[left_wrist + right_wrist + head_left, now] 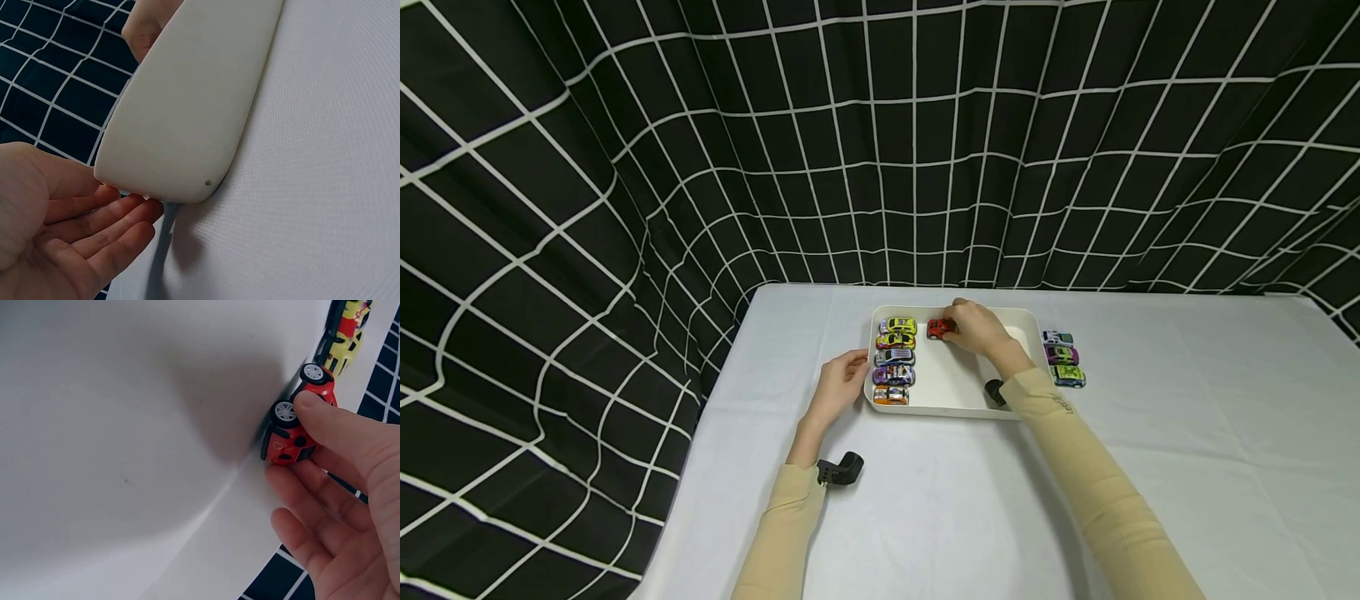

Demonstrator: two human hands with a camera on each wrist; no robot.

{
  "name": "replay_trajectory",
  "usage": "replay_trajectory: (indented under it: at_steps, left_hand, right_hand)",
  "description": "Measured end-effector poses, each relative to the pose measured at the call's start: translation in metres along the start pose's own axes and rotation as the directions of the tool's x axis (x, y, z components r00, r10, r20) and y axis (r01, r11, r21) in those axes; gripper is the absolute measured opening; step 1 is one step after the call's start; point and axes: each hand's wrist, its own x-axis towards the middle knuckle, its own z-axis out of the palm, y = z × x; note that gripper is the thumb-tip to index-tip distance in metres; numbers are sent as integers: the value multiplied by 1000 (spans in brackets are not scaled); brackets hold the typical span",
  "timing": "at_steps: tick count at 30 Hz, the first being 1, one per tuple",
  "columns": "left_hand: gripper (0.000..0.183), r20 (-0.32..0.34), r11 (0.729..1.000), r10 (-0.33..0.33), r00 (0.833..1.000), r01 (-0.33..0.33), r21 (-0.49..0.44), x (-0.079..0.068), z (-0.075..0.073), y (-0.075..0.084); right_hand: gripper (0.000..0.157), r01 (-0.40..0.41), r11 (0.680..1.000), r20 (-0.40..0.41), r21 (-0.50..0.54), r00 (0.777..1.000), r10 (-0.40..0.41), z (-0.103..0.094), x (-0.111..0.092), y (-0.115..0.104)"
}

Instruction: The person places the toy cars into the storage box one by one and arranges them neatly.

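My right hand (976,327) pinches a red toy car (292,435) between thumb and fingers, near the back wall of a white tray (955,411). In the right wrist view the car's wheels face the camera's side, and a yellow toy car (345,347) lies just beyond it. Beside the tray's left end is my left hand (838,385), its fingers loosely extended at the outer wall, as the left wrist view shows. Along the tray's left side stands a column of several toy cars, among them a grey one (894,357), a purple one (893,376) and an orange-white one (891,396).
Outside the tray's right wall sit three toy cars: a pale blue-white one (1057,337), a purple-green one (1063,356) and a lime one (1068,377). A white cloth (1187,433) covers the table. Behind and left hangs a black curtain (925,142) with white grid lines.
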Motion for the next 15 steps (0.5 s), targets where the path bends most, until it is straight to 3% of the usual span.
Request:
replay_trajectory:
  at_steps: [15]
  left_hand:
    - [30,-4,1000,1,1000,-1,-1,0,1,-2]
  right_hand:
    - [23,-5,997,-34,-76,999,2,5,1,1]
